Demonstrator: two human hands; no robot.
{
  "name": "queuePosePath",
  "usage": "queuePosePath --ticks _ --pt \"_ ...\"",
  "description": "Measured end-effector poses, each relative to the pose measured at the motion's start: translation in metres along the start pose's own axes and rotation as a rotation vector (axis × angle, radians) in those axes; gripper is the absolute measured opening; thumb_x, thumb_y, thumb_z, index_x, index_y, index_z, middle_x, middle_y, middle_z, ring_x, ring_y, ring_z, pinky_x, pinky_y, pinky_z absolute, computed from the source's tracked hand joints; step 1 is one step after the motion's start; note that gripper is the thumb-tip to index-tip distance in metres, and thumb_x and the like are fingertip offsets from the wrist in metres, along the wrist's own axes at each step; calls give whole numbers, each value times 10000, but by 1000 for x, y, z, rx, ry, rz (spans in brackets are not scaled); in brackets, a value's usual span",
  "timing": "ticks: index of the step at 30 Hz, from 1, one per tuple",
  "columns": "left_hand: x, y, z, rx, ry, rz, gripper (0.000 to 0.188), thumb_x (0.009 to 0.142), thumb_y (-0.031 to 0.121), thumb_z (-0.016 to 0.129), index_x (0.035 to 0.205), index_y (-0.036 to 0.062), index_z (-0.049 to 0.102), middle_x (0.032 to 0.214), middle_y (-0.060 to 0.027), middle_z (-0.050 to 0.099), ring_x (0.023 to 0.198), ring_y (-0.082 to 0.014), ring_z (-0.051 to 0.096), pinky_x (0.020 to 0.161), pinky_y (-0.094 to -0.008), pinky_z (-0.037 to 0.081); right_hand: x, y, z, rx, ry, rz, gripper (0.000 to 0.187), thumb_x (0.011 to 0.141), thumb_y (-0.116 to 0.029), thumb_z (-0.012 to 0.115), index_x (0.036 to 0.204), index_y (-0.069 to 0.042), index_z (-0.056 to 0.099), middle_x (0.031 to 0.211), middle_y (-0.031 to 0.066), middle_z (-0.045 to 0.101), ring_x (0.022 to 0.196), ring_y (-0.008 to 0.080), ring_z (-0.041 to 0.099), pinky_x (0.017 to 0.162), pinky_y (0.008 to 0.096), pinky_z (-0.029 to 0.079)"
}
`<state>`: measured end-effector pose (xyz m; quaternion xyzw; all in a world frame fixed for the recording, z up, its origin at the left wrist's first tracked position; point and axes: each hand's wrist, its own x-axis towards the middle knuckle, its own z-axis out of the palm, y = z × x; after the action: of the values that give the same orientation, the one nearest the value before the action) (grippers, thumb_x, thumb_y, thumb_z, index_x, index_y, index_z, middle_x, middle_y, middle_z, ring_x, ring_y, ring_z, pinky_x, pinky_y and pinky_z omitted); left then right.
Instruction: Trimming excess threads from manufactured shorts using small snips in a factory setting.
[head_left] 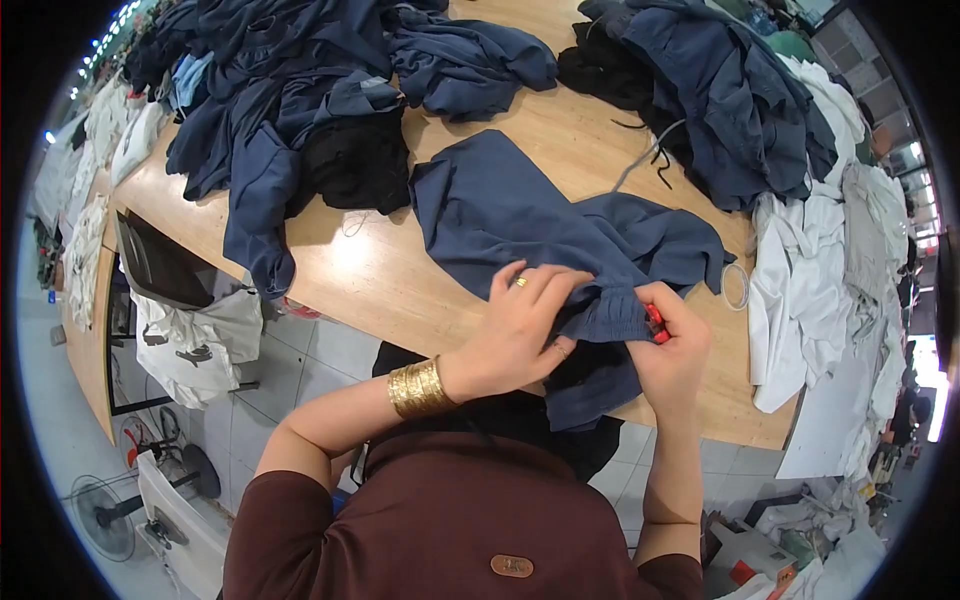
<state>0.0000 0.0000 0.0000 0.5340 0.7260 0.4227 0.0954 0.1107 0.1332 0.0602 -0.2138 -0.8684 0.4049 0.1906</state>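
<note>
- Left hand [522, 325] pinches the navy garment [540, 230] at its waistband.
- Right hand [672, 350] grips a small red tool [655, 322] against the same fabric.
- Garment lies on the wooden table [370, 270].

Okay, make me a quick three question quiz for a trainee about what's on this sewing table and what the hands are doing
1. True or false: both hands are on the navy garment at the near edge of the wooden table.
2. Which hand holds the small red tool?
A. left hand
B. right hand
C. neither
3. Fill in: the pile of pale fabric lies to the person's ____ side.

Key
1. True: the left hand and right hand both grip its gathered waistband.
2. B
3. right
</note>
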Motion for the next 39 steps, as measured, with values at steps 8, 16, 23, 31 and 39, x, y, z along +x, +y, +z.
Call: queuePosePath --ticks 8,16,23,31,39 --pt "34 -50 -108 173 256 -218 392 677 -127 465 1025 1 592 942 -145 638 941 -245 622 848 -281 450 65 32 -39 -552 270 21 231 643 7 562 854 -78 602 716 109 615 683 264 606 608 329 452" --pt "9 -91 -163 -733 -166 -537 401 678 46 476 1068 -3 555 964 -33 600 869 -84 554 810 -200 422 65 48 -80 626 -100 461 94 739 -61 628 828 -29 627 627 -39 553 442 -3 407 379 155 237" --pt "-7 -111 -165 -929 -205 -593 484 688 144 524 1135 -41 537 984 -31 607 856 -90 551 765 -192 423 66 47 -71 818 21 462 144 792 -85 613 900 8 624 805 35 641 695 92 589 644 215 451" --pt "2 -105 -166 -653 -210 -621 340 723 72 455 1017 -37 585 845 1 597 748 -82 533 707 -187 422 62 34 -62 795 54 453 115 800 -103 623 863 -6 625 778 11 626 683 72 571 621 200 427" --pt "48 -53 -110 -345 -72 6 548 716 47 595 1246 17 458 1299 -121 459 1222 -221 416 1038 -329 276 62 20 -37 810 -121 419 103 790 -99 644 846 -13 632 758 -1 621 673 60 555 627 203 424"
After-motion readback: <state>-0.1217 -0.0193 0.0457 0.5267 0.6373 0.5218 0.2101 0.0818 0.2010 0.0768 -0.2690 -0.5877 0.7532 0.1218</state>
